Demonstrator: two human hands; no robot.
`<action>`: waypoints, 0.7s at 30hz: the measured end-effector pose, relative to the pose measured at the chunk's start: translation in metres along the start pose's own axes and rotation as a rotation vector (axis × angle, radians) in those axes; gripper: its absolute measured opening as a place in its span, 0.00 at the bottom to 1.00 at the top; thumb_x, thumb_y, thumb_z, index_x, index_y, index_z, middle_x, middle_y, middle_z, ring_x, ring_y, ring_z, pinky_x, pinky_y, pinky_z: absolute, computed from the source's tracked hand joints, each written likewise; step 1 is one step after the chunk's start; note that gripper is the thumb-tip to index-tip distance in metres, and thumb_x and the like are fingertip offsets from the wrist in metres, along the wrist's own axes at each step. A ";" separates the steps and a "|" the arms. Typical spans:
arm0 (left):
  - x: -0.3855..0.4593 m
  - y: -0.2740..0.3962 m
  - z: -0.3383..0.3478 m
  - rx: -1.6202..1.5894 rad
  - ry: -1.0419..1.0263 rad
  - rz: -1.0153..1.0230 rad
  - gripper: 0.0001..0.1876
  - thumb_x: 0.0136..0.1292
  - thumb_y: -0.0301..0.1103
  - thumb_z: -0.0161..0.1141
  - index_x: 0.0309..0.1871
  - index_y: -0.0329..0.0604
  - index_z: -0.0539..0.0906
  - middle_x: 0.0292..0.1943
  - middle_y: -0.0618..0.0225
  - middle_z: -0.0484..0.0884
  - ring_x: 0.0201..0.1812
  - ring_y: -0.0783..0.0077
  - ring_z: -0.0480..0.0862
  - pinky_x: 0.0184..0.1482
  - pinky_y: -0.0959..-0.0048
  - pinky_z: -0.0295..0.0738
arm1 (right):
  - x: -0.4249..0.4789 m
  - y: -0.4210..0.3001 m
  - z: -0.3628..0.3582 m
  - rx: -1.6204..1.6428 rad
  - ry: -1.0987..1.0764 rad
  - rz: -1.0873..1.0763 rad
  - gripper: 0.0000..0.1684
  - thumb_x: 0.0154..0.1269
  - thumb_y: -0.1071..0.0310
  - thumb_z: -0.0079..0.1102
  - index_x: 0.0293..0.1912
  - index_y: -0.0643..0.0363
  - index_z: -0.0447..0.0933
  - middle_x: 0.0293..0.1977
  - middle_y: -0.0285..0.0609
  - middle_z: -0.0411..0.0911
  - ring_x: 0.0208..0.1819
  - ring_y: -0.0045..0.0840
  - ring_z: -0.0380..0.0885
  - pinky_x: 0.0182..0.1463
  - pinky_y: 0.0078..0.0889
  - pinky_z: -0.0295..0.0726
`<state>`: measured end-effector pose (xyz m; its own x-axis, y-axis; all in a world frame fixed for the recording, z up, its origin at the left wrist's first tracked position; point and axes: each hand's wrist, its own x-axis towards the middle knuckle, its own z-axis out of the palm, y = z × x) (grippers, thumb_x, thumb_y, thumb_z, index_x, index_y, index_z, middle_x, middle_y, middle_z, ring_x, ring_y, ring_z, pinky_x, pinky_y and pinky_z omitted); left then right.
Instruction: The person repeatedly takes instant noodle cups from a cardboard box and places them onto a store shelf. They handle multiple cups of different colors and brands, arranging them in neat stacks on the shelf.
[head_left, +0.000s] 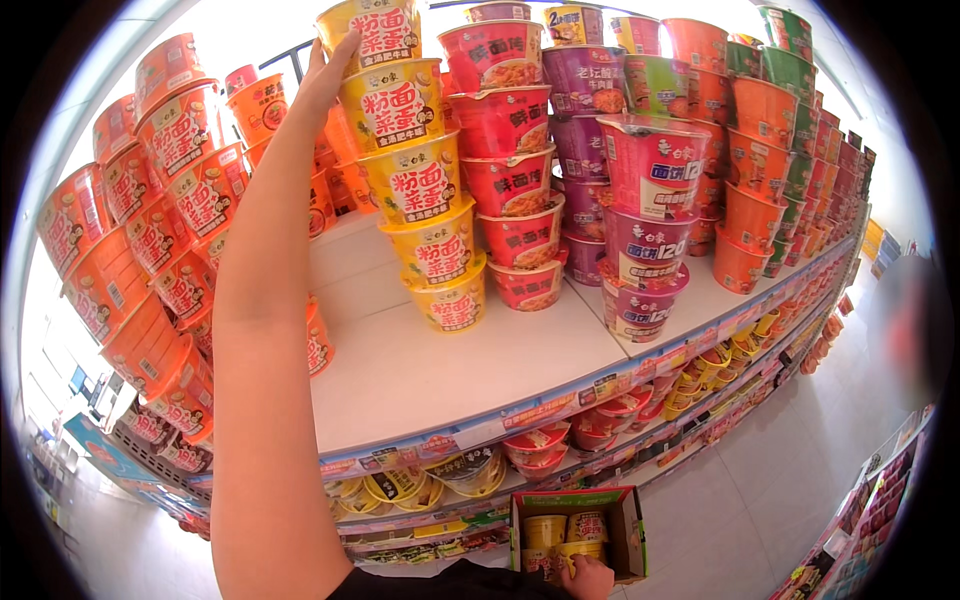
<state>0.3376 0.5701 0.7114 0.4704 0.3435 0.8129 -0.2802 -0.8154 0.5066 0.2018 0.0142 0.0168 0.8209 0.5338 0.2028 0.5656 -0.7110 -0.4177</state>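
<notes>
My left hand (330, 71) is raised to the top yellow instant noodle cup (382, 34) of a tall stack, its fingers against the cup's left side. More yellow cups (409, 180) stand below it on the white shelf (450, 382). Down at the bottom, my right hand (589, 577) touches a yellow noodle cup (579, 551) inside an open cardboard box (637, 525), with the fingers at its rim; whether it grips the cup is not clear. Several other yellow cups (545, 531) lie in the box.
Stacks of red cups (517, 187), purple cups (649, 240) and orange cups (750, 187) stand to the right. Orange cups (187, 210) rise at the left. Lower shelves hold black-lidded bowls (469, 465) and red-lidded bowls (536, 442). A second shelf rack (862, 517) stands across the aisle.
</notes>
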 end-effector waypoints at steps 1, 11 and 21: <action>-0.003 0.002 0.002 0.012 0.008 -0.003 0.61 0.58 0.76 0.60 0.84 0.50 0.45 0.73 0.49 0.68 0.71 0.47 0.70 0.66 0.42 0.66 | 0.000 0.000 0.000 0.006 -0.004 0.001 0.17 0.58 0.50 0.66 0.28 0.53 0.81 0.23 0.43 0.81 0.25 0.41 0.83 0.27 0.45 0.80; -0.023 0.023 0.007 0.135 -0.039 -0.049 0.63 0.57 0.84 0.51 0.83 0.48 0.46 0.75 0.47 0.65 0.76 0.46 0.65 0.69 0.42 0.67 | -0.001 0.003 0.002 -0.013 -0.074 0.023 0.18 0.58 0.49 0.65 0.29 0.55 0.81 0.25 0.44 0.82 0.27 0.40 0.83 0.28 0.46 0.81; -0.009 0.003 -0.001 0.143 0.009 -0.080 0.72 0.49 0.88 0.55 0.83 0.39 0.44 0.74 0.41 0.65 0.76 0.45 0.65 0.69 0.43 0.68 | -0.004 0.007 0.006 -0.017 -0.084 0.021 0.17 0.57 0.49 0.66 0.31 0.53 0.82 0.26 0.43 0.83 0.27 0.40 0.84 0.29 0.46 0.80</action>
<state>0.3313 0.5648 0.7063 0.4787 0.4139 0.7743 -0.1196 -0.8429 0.5246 0.2020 0.0100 0.0083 0.8238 0.5543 0.1190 0.5499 -0.7302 -0.4055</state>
